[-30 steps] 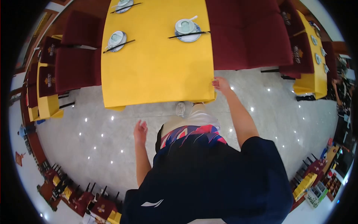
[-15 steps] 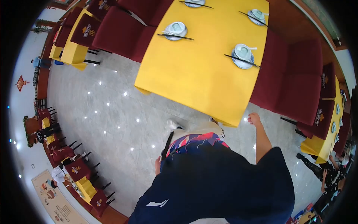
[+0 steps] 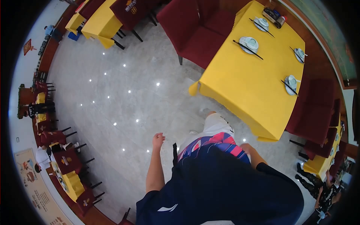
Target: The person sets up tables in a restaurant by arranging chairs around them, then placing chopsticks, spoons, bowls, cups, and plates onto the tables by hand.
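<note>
The left hand (image 3: 159, 140) is held out in front and to the left of the body, above the grey floor (image 3: 112, 86), with the forearm pointing forward and the elbow slightly bent. Its fingers look loosely curled; whether the tips meet the palm is too small to tell. The right hand (image 3: 246, 148) is down by the right hip, its arm bent, just beside or against the patterned hem (image 3: 221, 144) of the dark shirt (image 3: 232, 183). It is partly hidden, so I cannot tell whether its fingers are spread or pressed together, or whether they grip the cloth.

The yellow-covered table (image 3: 240, 90) is ahead and to the right, its near corner close beyond the right hand but apart from it. Four place settings lie on it, each with a bowl on a plate and dark chopsticks; the nearest bowl (image 3: 291, 80) is by the right edge, another bowl (image 3: 251, 43) toward the left. A condiment holder (image 3: 270, 14) stands at the far end. Maroon seats flank the table, a chair (image 3: 178, 22) to the left and a chair (image 3: 309, 118) to the right. Farther off, a person in dark clothes (image 3: 326, 193) is at the right edge and a person in white (image 3: 43, 157) at the left.
</note>
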Available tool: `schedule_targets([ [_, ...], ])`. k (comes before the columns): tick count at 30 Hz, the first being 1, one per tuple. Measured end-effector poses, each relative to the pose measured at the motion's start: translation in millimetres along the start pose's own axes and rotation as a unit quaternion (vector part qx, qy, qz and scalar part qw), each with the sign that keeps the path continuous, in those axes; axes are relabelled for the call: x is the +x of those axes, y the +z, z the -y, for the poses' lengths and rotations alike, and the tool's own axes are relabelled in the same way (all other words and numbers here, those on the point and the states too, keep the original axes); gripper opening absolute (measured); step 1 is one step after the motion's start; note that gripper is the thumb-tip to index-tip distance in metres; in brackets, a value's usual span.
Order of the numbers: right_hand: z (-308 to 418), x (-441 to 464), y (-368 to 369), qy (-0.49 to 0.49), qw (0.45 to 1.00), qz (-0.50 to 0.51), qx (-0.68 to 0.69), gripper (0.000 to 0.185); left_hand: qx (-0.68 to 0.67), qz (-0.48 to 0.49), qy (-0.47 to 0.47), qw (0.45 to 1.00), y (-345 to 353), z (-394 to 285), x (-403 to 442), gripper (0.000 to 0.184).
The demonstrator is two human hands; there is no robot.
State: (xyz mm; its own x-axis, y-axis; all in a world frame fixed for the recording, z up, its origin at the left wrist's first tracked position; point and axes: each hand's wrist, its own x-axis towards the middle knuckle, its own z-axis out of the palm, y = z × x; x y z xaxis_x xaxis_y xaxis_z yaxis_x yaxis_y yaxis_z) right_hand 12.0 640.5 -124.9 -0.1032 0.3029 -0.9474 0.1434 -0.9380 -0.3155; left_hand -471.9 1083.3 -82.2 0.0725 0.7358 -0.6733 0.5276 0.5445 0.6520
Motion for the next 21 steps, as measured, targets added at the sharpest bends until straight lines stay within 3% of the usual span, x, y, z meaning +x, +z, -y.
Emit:
schedule_targets([
  [1, 44.0, 3.0, 11.2, -0.048, 0.996, -0.065, 0.038, 0.024, -0.045, 0.023, -0.013, 0.999, -2.1, -35.4, 5.4, 0.026],
  [3, 134.3, 1.6, 9.8, -0.011, 0.959, -0.085, 0.268, 0.023, -0.062, 0.044, 0.008, 0.997, -7.4, -100.4, 33.4, 0.025],
  [4, 170.8, 1.5, 2.4, 0.016, 0.949, -0.108, 0.295, 0.024, -0.082, 0.063, 0.021, 0.994, -13.4, -120.3, 53.4, 0.024],
  [5, 179.4, 35.4, -11.7, 0.09, 0.959, -0.133, 0.234, 0.025, -0.073, 0.074, 0.024, 0.994, -21.1, -131.1, 77.1, 0.024],
  [6, 198.5, 50.6, -21.0, 0.092, 0.955, -0.137, 0.247, 0.025, -0.068, 0.094, 0.023, 0.993, -26.2, -137.7, 103.5, 0.025],
  [7, 221.6, 64.7, -34.8, 0.133, 0.974, -0.143, 0.114, 0.026, -0.063, 0.112, 0.022, 0.991, -27.8, -139.5, 138.3, 0.025],
  [8, 245.3, 79.6, -39.3, 0.169, 0.975, -0.143, -0.019, 0.027, -0.006, 0.139, 0.064, 0.988, -34.9, -136.9, 163.1, 0.026],
  [9, 272.0, 97.6, -40.1, 0.163, 0.975, -0.149, -0.005, 0.027, 0.051, 0.163, 0.111, 0.979, -48.5, -128.8, 189.5, 0.027],
  [12, 367.3, 145.0, -43.7, 0.217, 0.975, -0.003, -0.047, 0.031, -0.037, 0.141, 0.08, 0.986, -90.6, -127.6, 216.2, 0.028],
  [13, 417.1, 155.1, -51.0, 0.208, 0.974, 0.056, -0.074, 0.032, -0.1, 0.062, -0.055, 0.992, -103.8, -140.8, 205.8, 0.027],
  [14, 459.3, 156.7, -47.4, 0.206, 0.965, 0.125, -0.105, 0.034, -0.191, 0.014, -0.097, 0.977, -120.7, -148.0, 191.6, 0.028],
  [16, 554.7, 152.8, -55.2, 0.142, 0.975, 0.131, -0.109, 0.036, -0.039, -0.006, 0.099, 0.994, -170.3, -107.9, 188.9, 0.03],
  [17, 581.9, 175.1, -67.8, 0.118, 0.978, 0.138, -0.101, 0.036, -0.036, -0.004, 0.102, 0.994, -213.8, -24.7, 201.7, 0.03],
  [18, 597.4, 212.2, -77.1, 0.095, 0.98, 0.147, -0.093, 0.037, -0.179, -0.123, -0.136, 0.967, -198.7, -65.5, 229.0, 0.033],
  [20, 636.2, 254.5, -111.8, -0.042, 0.981, -0.02, -0.19, 0.035, -0.153, -0.111, -0.142, 0.972, -220.9, -124.2, 250.7, 0.033],
  [21, 670.4, 234.9, -124.4, -0.036, 0.995, -0.097, 0.015, 0.029, -0.131, -0.099, -0.146, 0.976, -228.1, -153.4, 270.6, 0.032],
])
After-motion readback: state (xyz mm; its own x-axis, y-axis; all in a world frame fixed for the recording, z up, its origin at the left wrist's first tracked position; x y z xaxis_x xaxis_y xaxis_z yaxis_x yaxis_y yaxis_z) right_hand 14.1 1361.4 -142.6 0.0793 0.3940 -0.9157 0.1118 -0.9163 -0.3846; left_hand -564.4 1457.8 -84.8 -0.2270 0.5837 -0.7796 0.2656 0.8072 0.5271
